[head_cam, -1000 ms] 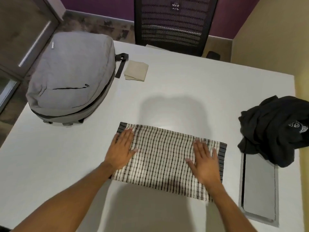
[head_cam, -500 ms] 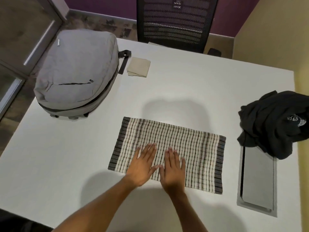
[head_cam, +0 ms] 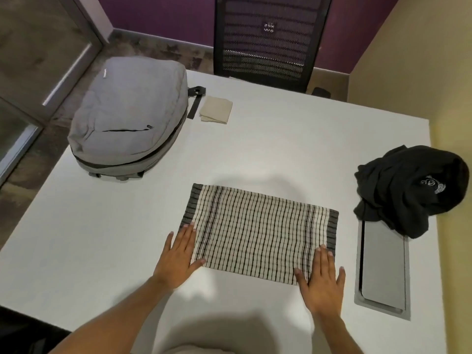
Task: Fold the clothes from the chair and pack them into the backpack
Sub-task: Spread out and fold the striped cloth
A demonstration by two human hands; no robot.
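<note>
Both hands have slid apart from mid-cloth to the near corners, left hand (head_cam: 176, 261) & right hand (head_cam: 322, 279) w/ fingers flat, released, pressing checked cloth (head_cam: 258, 233) smooth on worktop (head_cam: 281, 139), prob ready for next fold.

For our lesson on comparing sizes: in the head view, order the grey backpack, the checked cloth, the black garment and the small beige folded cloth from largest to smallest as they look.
1. grey backpack
2. checked cloth, close to the backpack in area and nearer the camera, so this order is unsure
3. black garment, bunched up
4. beige folded cloth, clearly smallest
</note>
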